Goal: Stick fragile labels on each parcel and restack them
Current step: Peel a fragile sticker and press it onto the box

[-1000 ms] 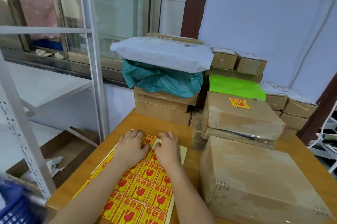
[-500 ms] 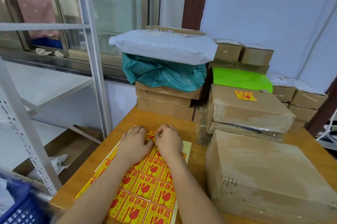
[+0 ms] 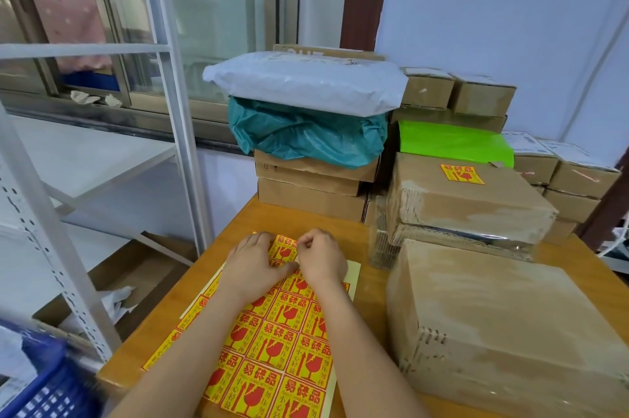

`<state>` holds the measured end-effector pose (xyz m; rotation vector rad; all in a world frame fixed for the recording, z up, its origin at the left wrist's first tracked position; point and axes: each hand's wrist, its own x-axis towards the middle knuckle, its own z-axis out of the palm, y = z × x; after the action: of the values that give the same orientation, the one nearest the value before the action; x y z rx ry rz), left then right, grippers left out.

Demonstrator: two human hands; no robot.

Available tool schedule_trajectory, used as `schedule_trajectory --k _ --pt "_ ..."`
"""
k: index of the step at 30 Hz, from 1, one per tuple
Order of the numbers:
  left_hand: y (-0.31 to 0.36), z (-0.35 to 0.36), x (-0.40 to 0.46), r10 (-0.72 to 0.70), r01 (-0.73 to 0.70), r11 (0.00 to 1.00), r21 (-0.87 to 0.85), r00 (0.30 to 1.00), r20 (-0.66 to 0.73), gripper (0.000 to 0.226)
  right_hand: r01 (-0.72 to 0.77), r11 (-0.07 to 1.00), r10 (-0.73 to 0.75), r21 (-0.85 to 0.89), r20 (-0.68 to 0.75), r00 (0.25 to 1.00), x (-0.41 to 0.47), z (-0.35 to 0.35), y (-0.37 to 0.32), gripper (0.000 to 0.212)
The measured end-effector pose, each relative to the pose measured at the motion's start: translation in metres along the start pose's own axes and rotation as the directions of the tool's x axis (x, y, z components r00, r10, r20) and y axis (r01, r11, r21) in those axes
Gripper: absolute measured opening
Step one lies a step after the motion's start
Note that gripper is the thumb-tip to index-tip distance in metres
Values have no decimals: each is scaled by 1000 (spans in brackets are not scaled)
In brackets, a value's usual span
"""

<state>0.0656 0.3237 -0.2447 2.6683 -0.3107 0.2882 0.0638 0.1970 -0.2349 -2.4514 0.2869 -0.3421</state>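
I judge this the peeling step: my left hand (image 3: 253, 262) lies flat, fingers spread, pinning the label sheet (image 3: 272, 346) to the counter (image 3: 303, 216), while my right hand (image 3: 320, 256) curls at the sheet's 12 o'clock edge, seemingly pinching a label's corner. Next comes lifting it cleanly toward the unlabelled parcel (image 3: 503, 322) at 3 o'clock.

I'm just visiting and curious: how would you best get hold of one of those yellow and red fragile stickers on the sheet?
Pinch a free corner of a yellow and red fragile sticker at the sheet's far edge, coming from above with the right hand, while the left hand presses the sheet flat. It lies flush, so only edges offer purchase.
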Motion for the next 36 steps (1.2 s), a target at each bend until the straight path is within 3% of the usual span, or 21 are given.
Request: schedule_trajectory --k 10,18,22,27,32,36 --pt "-1 0 1 0 0 1000 -1 1000 -6 72 -33 996 37 79 -45 998 0 2 1 16" --pt "0 -1 -1 9 -10 999 -41 1000 -14 52 37 960 -14 276 -86 996 -5 -7 2 15" --pt "5 -10 -5 -35 13 986 -168 991 -128 39 93 950 -56 299 -129 990 -10 -16 0 15" --pt "12 -32 -6 -104 40 951 -308 975 -195 37 190 926 -138 327 -177 974 -20 -22 -9 13" --pt "26 -58 -15 -121 10 870 -493 973 -195 8 312 887 -248 340 -220 944 -34 -34 -19 13" --pt "49 -86 -28 -136 -22 761 -648 972 -192 21 371 842 -293 391 -245 924 -49 -60 -32 26"
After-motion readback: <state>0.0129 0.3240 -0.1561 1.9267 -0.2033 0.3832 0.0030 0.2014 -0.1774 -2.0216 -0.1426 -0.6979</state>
